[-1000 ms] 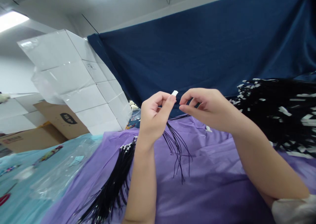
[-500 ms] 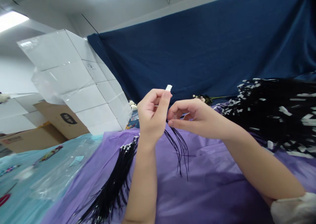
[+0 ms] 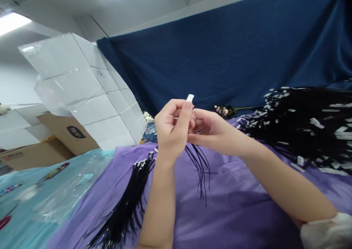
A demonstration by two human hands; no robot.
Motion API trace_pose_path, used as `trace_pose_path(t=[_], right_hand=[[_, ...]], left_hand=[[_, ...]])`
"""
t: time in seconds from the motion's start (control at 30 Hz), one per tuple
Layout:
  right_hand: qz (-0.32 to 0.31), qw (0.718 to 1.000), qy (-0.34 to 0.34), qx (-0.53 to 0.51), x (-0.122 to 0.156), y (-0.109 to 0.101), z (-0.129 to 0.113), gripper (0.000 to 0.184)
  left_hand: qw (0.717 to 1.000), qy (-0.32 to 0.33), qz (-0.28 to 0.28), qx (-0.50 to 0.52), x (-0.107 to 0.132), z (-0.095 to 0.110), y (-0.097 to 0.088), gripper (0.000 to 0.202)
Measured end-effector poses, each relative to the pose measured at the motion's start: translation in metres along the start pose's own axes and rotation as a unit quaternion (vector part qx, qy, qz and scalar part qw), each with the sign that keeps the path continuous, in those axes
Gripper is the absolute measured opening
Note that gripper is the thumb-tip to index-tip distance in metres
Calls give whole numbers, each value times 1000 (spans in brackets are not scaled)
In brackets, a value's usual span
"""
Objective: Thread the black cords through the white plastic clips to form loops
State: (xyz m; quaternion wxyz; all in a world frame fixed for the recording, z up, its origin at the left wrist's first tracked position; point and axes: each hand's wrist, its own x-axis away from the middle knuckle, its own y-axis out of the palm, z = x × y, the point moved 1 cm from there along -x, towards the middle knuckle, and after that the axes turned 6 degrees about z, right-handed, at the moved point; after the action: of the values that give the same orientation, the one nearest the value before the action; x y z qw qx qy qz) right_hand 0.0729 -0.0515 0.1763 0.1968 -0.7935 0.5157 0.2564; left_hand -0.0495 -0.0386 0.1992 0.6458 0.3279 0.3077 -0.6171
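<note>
Black cords (image 3: 200, 164), pinched in left hand (image 3: 172, 128), right hand (image 3: 211, 132) half-curled alongside.

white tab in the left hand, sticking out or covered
Sticking out: the end of the white tab pokes above the left hand, which pinches it; the rest is hidden.

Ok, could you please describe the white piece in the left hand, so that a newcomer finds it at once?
Start at the blue curtain, then go down to where the left hand and right hand are together. The white piece sticks up above the left thumb. Unlike the white tabs in the black pile on the right, it is held up in a hand.
</note>
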Motion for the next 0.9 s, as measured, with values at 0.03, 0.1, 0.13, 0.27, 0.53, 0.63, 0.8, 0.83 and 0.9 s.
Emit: trace_pose_path(t=[0.03,0.1,0.13,0.27,0.53,0.63,0.8,0.83,0.9], right_hand=[[-2,1000,9,-20,0,1,1,26],[-5,998,36,-54,-1,2,1,27],[-5,996,51,-70,-2,2,0,28],[-10,988,90,-122,-3,3,-1,32],[-33,990,100,-97,-3,3,-2,28],[-50,990,105,-80,-2,2,-4,32],[-57,989,120,-62,-2,2,-8,36],[-53,990,121,-59,-2,2,-8,35],[-47,990,120,-55,-2,3,-8,34]], left_hand=[[1000,0,0,2,0,0,1,24],[1000,-1,2,3,1,0,2,24],[1000,-2,2,3,1,0,2,24],[1000,-2,3,2,2,0,2,23],[1000,-8,-3,-17,5,1,2,24],[1000,-5,-3,-22,6,0,2,24],[1000,1,2,-27,5,0,2,24],[1000,2,3,-28,5,0,2,24],[1000,7,5,-29,5,0,2,24]])
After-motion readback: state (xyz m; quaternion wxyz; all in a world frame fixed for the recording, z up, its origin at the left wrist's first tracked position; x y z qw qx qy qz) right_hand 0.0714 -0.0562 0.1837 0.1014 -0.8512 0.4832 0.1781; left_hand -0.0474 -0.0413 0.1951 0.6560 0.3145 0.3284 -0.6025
